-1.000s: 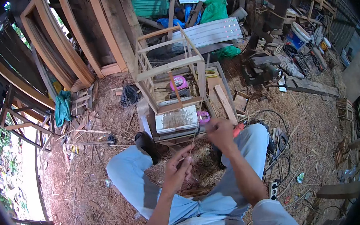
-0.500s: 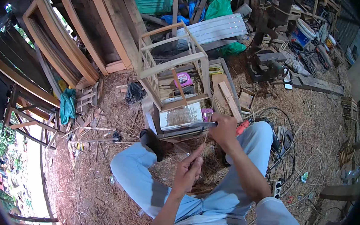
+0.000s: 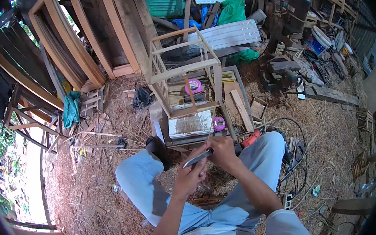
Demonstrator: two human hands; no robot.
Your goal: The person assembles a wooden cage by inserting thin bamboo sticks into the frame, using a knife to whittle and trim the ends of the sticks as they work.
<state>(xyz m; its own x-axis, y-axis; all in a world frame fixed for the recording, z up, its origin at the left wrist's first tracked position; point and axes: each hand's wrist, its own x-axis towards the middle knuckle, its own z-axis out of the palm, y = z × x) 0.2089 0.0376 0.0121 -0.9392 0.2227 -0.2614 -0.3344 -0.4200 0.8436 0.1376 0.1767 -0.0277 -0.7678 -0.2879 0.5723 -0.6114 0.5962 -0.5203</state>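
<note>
Between my knees, my two hands are close together. My right hand (image 3: 223,152) is closed round the dark handle of a knife (image 3: 198,158), whose blade points left and lies across the front of my left hand. My left hand (image 3: 190,177) is closed on a thin wooden stick (image 3: 208,138); its upper end shows above the fingers and the rest is mostly hidden. Just beyond the hands, a small wooden frame (image 3: 185,70) stands on a low worktable (image 3: 185,141). A pink tape measure (image 3: 218,123) lies at the table's near edge.
A larger pink tape measure (image 3: 193,86) is seen through the frame. Near my right knee are a red tool (image 3: 251,138), black cables and a power strip (image 3: 287,201). Wood shavings (image 3: 99,179) cover the floor. Door frames (image 3: 66,43) lean at the left back.
My right hand has come down and left with the knife, so the blade now lies over my left hand. The left hand has risen slightly. The view has shifted a little.
</note>
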